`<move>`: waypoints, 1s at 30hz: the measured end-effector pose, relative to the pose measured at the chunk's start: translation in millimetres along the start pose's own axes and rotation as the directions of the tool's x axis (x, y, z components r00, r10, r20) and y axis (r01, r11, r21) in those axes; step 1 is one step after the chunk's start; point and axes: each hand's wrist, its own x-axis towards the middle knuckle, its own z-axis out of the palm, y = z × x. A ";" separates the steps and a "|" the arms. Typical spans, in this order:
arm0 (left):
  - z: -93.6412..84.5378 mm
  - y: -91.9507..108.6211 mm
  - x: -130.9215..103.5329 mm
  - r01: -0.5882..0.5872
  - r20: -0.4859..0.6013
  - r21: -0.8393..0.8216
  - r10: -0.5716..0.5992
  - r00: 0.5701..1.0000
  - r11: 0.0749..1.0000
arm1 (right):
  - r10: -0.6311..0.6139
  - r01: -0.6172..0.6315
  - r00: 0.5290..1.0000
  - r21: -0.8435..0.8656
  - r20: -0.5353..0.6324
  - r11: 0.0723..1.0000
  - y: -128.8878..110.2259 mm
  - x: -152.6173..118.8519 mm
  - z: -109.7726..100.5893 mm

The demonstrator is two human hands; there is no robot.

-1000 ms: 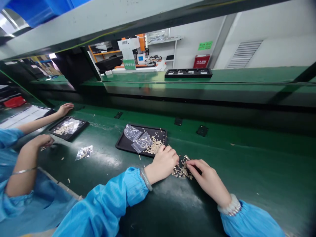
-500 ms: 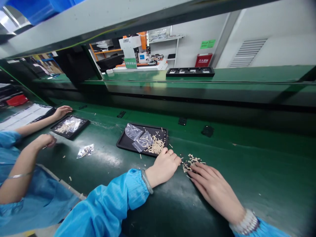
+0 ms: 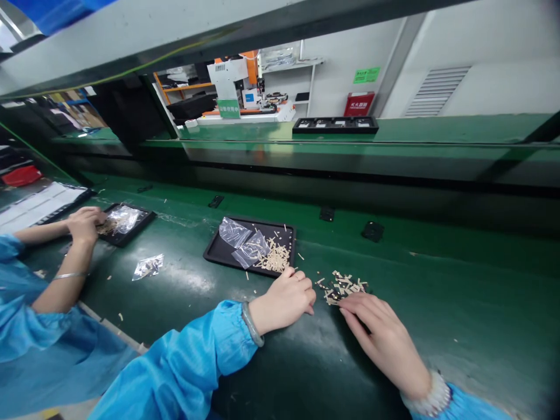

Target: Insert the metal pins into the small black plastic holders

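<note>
A loose pile of small beige strips and dark bits (image 3: 343, 286) lies on the green table (image 3: 437, 291). My right hand (image 3: 380, 332) rests at the near right edge of the pile, its fingers stretched out and slightly apart. Left of the pile, my left hand (image 3: 284, 298) is closed, fingers curled under; what they hold, if anything, is hidden. It sits at the near right corner of a black tray (image 3: 225, 255). In that tray are a heap of beige strips (image 3: 276, 256) and clear plastic bags (image 3: 251, 248).
At the left, a co-worker's hands (image 3: 85, 224) touch a smaller black tray (image 3: 139, 224). A small filled bag (image 3: 147, 266) lies nearer. Black pieces (image 3: 373, 231) lie toward the back. A raised green shelf (image 3: 415, 129) carries a long black tray (image 3: 335, 129).
My left hand has drawn slightly left and down, away from the pile. My right hand has pulled back a little, showing more of the pile. The co-worker's hands have come together at their tray.
</note>
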 end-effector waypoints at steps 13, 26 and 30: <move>-35.3 25.5 -28.7 -0.057 -0.189 -0.838 -0.190 0.963 0.543 | 0.204 -0.513 0.858 0.767 0.471 0.385 -58.3 16.7 5.8; -19.1 40.5 -25.4 -0.108 0.161 -0.896 -0.542 0.825 -0.431 | 0.390 -0.420 0.889 0.769 0.241 0.483 -77.6 34.3 16.5; -25.8 27.7 -30.1 -0.052 0.011 -0.995 -0.588 0.809 -0.090 | 0.342 -0.385 0.918 0.648 0.199 0.657 -74.1 43.2 4.0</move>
